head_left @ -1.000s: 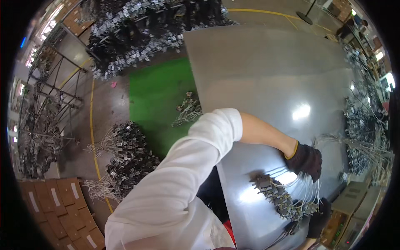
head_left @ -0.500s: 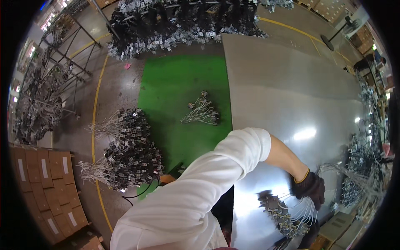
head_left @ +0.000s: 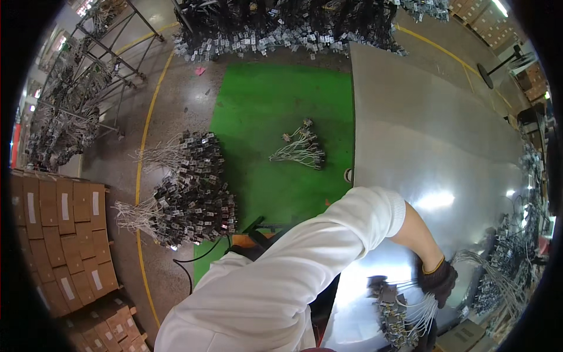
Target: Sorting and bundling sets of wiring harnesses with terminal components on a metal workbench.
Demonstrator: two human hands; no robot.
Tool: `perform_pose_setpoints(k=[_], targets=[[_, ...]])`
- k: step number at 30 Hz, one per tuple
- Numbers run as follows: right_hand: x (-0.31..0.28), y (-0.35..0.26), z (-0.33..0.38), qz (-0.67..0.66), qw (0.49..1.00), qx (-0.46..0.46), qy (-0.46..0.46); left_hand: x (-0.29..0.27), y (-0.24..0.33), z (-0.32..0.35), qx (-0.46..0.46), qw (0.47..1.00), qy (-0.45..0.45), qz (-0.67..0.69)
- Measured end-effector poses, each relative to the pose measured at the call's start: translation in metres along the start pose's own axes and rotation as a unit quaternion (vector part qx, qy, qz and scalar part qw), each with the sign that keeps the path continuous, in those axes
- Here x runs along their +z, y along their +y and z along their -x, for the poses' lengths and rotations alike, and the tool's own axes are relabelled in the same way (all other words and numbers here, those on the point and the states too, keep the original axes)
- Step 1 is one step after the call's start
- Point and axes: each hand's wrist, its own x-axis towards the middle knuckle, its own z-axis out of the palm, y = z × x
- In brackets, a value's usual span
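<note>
My left hand, in a dark knitted glove with a yellow cuff, reaches across the metal tabletop. Its fingers are closed round the white wires of a wire bundle. Small dark and brass-coloured connectors make up the bundle's other end, which lies on the table at the lower right. Just below, a dark gloved shape, apparently my right hand, shows in part beside the wires. Its fingers are hidden.
The steel table stretches away ahead. More wire bundles lie along its right side. On the green mat rests a small wire bundle. Piled bundles and stacked cartons stand left. Hanging harnesses line the back.
The whole view has shifted, so the mat and table appear farther right and slightly higher. My left hand stays on the white wires. Less of the right glove shows now.
</note>
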Motion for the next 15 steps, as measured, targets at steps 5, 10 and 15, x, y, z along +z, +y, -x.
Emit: perform_pose_setpoints(k=[5, 10, 15], targets=[[0.028, 0.002, 0.028, -0.027, 0.94, 0.285, 0.186, -0.003, -0.001, -0.004, 0.001, 0.999, -0.03, -0.019], [0.059, -0.027, -0.005, 0.013, 0.917, 0.264, 0.297, -0.005, -0.003, 0.001, 0.011, 0.999, -0.023, -0.034], [0.052, -0.059, -0.04, -0.058, 0.848, 0.44, 0.29, -0.005, -0.001, -0.001, -0.01, 0.998, -0.05, -0.028]])
